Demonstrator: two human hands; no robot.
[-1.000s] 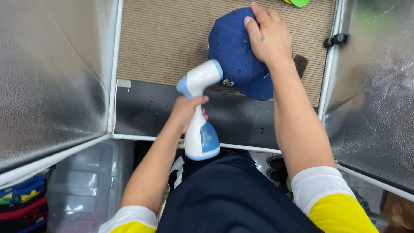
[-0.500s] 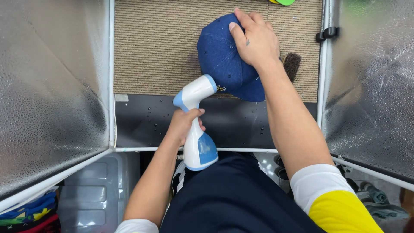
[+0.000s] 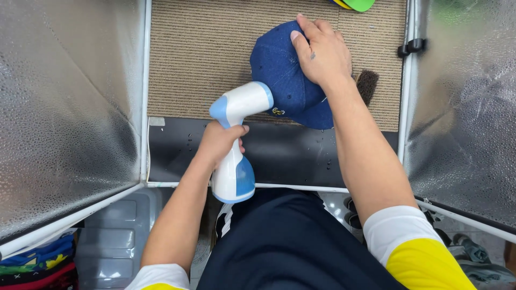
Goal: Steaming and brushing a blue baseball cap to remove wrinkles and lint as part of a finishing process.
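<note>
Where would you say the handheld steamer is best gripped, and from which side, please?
Grip the steamer around its narrow upright neck, between the angled white head and the wider blue-and-white base. Come from the near, left side, as the left hand does: that keeps the nozzle aimed at the blue cap under the right hand.

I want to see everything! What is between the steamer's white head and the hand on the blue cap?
Only the blue cap itself lies between the steamer and the right hand, in the head view.

Left hand [image 3: 220,142] sits at centre, fist closed, thumb wrapped over toward 3 o'clock, forearm running down to 7 o'clock. Right hand [image 3: 321,53] lies at 1 o'clock, palm down, fingers [image 3: 301,40] spread and pressing flat toward 11 o'clock; right forearm extends straight to 5 o'clock, short sleeves.
</note>
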